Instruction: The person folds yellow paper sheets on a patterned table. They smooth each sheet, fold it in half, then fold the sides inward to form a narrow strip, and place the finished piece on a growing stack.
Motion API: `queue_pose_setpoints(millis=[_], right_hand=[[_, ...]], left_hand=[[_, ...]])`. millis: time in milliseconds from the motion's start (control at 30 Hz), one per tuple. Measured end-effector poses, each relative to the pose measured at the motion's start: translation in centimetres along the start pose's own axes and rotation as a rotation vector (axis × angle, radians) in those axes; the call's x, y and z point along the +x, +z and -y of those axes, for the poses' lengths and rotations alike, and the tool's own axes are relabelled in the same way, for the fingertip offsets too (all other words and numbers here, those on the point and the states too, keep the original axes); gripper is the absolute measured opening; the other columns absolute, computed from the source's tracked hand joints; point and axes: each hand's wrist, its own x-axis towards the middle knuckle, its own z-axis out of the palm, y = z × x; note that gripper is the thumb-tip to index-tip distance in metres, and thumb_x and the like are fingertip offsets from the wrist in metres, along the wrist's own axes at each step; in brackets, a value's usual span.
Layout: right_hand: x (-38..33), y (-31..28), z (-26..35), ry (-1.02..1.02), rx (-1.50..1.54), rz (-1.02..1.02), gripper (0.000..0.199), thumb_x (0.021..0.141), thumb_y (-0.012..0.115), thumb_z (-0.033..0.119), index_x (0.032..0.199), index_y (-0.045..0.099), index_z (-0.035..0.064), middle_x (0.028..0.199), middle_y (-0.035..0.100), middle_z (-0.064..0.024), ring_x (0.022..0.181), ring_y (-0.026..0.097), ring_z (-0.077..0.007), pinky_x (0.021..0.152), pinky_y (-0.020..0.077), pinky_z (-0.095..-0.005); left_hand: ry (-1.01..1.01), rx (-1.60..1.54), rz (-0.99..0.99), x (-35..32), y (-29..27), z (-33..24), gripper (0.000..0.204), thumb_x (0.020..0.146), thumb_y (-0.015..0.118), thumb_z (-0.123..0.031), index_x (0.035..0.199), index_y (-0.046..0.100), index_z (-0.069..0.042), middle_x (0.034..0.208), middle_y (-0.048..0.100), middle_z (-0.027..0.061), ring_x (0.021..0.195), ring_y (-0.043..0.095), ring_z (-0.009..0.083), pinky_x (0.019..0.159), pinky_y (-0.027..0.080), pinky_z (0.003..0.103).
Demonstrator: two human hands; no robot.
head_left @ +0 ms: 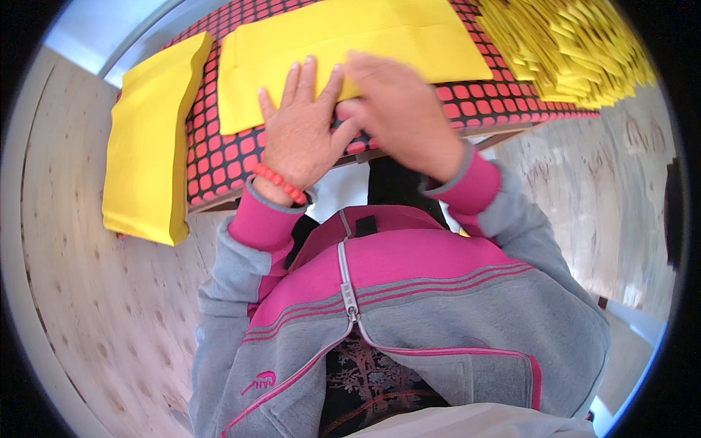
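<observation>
A long yellow folded sheet [409, 44], cloth or paper, lies across the table in front of me. Crease lines run along its length. My left hand [299, 135] rests flat with fingers spread on its near edge, a red bead bracelet at the wrist. Right beside it, my right hand [405, 113] is over the same near edge, its thumb close to the left thumb. Motion smears the right fingers, and whether they hold the edge I cannot tell.
The table wears a black cover with red squares [212, 157]. A thick yellow folded stack [150, 139] hangs over its left end. Many thin yellow folded pieces [573, 47] are heaped at the far right. Pale wooden boards [109, 306] form the floor.
</observation>
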Motion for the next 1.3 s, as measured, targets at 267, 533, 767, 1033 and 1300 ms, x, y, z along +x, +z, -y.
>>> queue_pose_setpoints(millis=[267,533,767,1033,1300], right_hand=[[-1.4,-0.2,0.3,0.211,-0.125,0.150,0.070,0.090,0.068,0.050,0.132,0.058,-0.0051,0.141,0.058,-0.0241,0.136,0.052,-0.0361,0.115,0.0368,-0.0488],[-6.0,-5.3,-3.8,0.328,-0.355,0.104,0.074,0.088,0.072,0.050,0.134,0.058,-0.0061,0.142,0.058,-0.0243,0.137,0.052,-0.0374,0.116,0.0358,-0.0483],[-5.8,-8.1,-9.5,0.517,0.154,-0.134,0.034,0.102,0.063,0.025,0.123,0.064,-0.0019,0.115,0.071,-0.0185,0.107,0.068,-0.0307,0.092,0.0520,-0.0361],[0.1,-7.8,-17.6,0.272,0.172,0.148,0.033,0.105,0.056,0.030,0.105,0.067,-0.0011,0.092,0.069,-0.0155,0.084,0.066,-0.0270,0.074,0.0523,-0.0382],[1.4,-7.5,-17.8,0.437,0.096,0.231,0.029,0.098,0.063,0.027,0.104,0.068,-0.0013,0.089,0.072,-0.0152,0.079,0.068,-0.0267,0.072,0.0537,-0.0369]], left_hand=[[0.031,-0.036,0.025,-0.6,-0.3,1.7,0.070,0.096,0.059,-0.054,0.154,0.048,-0.016,0.163,0.035,0.0217,0.152,0.032,0.0386,0.116,0.019,0.072],[-0.187,0.024,0.052,-2.2,-1.4,7.5,0.069,0.100,0.055,-0.052,0.156,0.044,-0.012,0.165,0.032,0.0187,0.155,0.025,0.0359,0.118,0.014,0.070],[0.007,0.074,-0.228,-2.4,-2.6,5.8,0.057,0.095,0.069,-0.032,0.145,0.056,-0.010,0.161,0.039,0.0179,0.150,0.035,0.0352,0.118,0.018,0.069],[0.256,-0.158,-0.130,-0.8,-2.5,0.5,0.044,0.090,0.070,-0.011,0.134,0.066,-0.011,0.154,0.051,0.0129,0.145,0.046,0.0307,0.122,0.018,0.058],[0.228,-0.205,-0.135,-0.3,-1.5,0.8,0.036,0.094,0.067,-0.015,0.130,0.067,-0.008,0.148,0.056,0.0150,0.141,0.049,0.0329,0.120,0.024,0.061]])
